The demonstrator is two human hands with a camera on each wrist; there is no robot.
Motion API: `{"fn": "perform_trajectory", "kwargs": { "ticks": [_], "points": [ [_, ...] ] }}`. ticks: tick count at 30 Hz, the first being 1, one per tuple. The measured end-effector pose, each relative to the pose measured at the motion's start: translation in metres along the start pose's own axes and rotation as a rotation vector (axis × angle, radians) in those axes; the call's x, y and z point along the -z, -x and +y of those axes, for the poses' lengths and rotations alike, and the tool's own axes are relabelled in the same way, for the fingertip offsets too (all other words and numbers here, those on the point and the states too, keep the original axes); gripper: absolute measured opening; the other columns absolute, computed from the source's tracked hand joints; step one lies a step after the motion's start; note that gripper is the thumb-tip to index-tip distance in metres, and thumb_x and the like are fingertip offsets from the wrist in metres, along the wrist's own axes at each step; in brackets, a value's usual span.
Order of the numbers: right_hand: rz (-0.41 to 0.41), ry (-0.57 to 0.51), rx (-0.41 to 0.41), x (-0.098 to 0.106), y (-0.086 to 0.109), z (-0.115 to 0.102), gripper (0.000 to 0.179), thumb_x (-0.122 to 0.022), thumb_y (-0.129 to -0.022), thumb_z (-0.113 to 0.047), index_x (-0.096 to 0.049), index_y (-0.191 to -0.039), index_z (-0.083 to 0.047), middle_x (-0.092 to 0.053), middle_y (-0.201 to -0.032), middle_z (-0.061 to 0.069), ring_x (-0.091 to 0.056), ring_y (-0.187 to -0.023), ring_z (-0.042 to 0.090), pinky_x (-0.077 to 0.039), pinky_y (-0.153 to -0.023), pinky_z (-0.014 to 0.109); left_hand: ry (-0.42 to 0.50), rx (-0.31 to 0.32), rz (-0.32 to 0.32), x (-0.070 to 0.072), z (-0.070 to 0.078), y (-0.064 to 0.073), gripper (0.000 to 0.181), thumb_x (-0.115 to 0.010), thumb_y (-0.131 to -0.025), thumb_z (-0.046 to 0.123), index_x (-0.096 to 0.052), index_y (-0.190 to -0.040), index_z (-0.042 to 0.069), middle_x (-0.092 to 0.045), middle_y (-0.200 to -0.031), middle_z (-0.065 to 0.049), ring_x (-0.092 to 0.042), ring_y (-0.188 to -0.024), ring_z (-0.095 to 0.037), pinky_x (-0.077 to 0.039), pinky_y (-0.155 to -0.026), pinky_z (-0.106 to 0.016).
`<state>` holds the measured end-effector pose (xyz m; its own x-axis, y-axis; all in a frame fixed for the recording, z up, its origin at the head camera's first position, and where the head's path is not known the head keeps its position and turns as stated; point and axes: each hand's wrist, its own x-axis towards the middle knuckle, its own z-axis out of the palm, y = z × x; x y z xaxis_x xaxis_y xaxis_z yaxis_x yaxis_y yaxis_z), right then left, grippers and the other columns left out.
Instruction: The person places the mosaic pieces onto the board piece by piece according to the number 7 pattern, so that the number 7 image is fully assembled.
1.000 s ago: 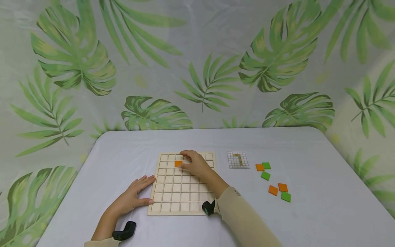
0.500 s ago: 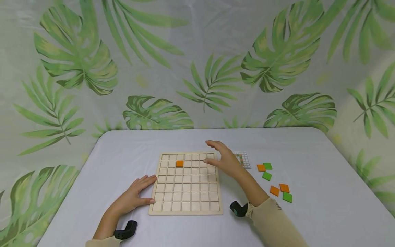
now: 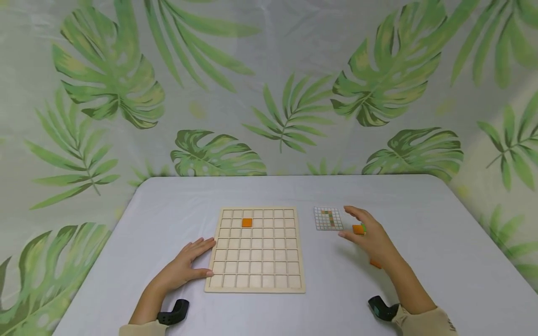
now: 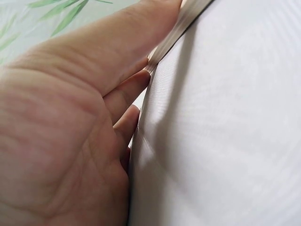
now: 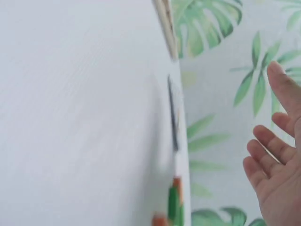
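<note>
A pale wooden grid board (image 3: 255, 255) lies on the table, with one orange tile (image 3: 247, 222) in a cell of its second row from the far side. My left hand (image 3: 189, 262) rests at the board's left edge, fingertips and thumb touching it, fingers fairly straight. Over the loose tiles on the right hovers my right hand (image 3: 371, 238), thumb and fingers apart, nothing held. An orange tile (image 3: 358, 229) shows beneath it beside a partly covered green one; another orange tile (image 3: 375, 264) peeks out below the hand. The other loose tiles are hidden. In the right wrist view green tiles (image 5: 173, 202) appear blurred.
A small printed grid card (image 3: 329, 218) with a green and orange pattern lies between the board and the loose tiles. White cloth (image 3: 168, 205) covers the table. Behind it hangs a leaf-patterned curtain (image 3: 294, 154). Each wrist wears a black device.
My right hand has left the orange tile on the board and moved right, past the card, to above the loose tiles. My left hand stays at the board's edge.
</note>
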<state>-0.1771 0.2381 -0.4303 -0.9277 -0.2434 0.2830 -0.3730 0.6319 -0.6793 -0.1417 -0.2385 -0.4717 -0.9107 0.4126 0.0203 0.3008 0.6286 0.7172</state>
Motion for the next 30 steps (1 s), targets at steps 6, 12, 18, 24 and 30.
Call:
{"fn": "perform_trajectory", "kwargs": {
  "ticks": [6, 12, 18, 24, 30],
  "points": [
    [-0.057, 0.053, -0.126, 0.013, 0.021, 0.027, 0.071, -0.069, -0.077, -0.037, -0.039, -0.134, -0.007, -0.041, -0.131, 0.017, -0.039, -0.116, 0.038, -0.034, -0.089, 0.058, -0.001, 0.017, -0.003, 0.000, 0.000, 0.000, 0.083, -0.073, -0.068, 0.040, -0.039, -0.137, 0.009, -0.033, -0.141, -0.008, -0.017, -0.132, -0.033, -0.001, -0.106, -0.048],
    [-0.076, 0.069, -0.176, 0.017, 0.032, 0.046, 0.064, -0.068, -0.079, -0.034, -0.043, -0.129, -0.001, -0.045, -0.123, 0.020, -0.046, -0.106, 0.038, -0.041, -0.086, 0.051, 0.001, 0.015, 0.003, 0.000, 0.000, 0.001, 0.082, -0.074, -0.068, 0.039, -0.039, -0.137, 0.009, -0.034, -0.141, -0.007, -0.017, -0.132, -0.032, -0.001, -0.106, -0.047],
    [-0.065, 0.155, -0.206, 0.017, 0.039, 0.057, 0.052, -0.069, -0.079, -0.030, -0.053, -0.116, 0.003, -0.047, -0.119, 0.023, -0.046, -0.106, 0.039, -0.039, -0.087, 0.053, 0.002, -0.003, 0.002, -0.001, 0.000, 0.000, 0.082, -0.073, -0.068, 0.039, -0.040, -0.137, 0.009, -0.035, -0.140, -0.008, -0.018, -0.132, -0.032, -0.002, -0.106, -0.048],
    [-0.041, 0.174, -0.191, 0.015, 0.041, 0.060, 0.036, -0.069, -0.081, -0.021, -0.059, -0.106, 0.003, -0.048, -0.116, 0.022, -0.044, -0.108, 0.039, -0.036, -0.089, 0.054, 0.006, 0.010, 0.000, -0.001, 0.000, 0.000, 0.082, -0.074, -0.068, 0.039, -0.039, -0.137, 0.009, -0.034, -0.141, -0.008, -0.017, -0.132, -0.033, -0.002, -0.106, -0.048],
    [-0.038, 0.185, -0.203, 0.015, 0.040, 0.057, 0.033, -0.066, -0.083, -0.016, -0.057, -0.108, 0.003, -0.050, -0.114, 0.023, -0.048, -0.104, 0.038, -0.040, -0.087, 0.052, -0.003, 0.016, -0.005, 0.000, 0.000, 0.000, 0.083, -0.073, -0.068, 0.040, -0.039, -0.137, 0.010, -0.034, -0.141, -0.007, -0.017, -0.132, -0.032, -0.001, -0.106, -0.047]
  ]
}}
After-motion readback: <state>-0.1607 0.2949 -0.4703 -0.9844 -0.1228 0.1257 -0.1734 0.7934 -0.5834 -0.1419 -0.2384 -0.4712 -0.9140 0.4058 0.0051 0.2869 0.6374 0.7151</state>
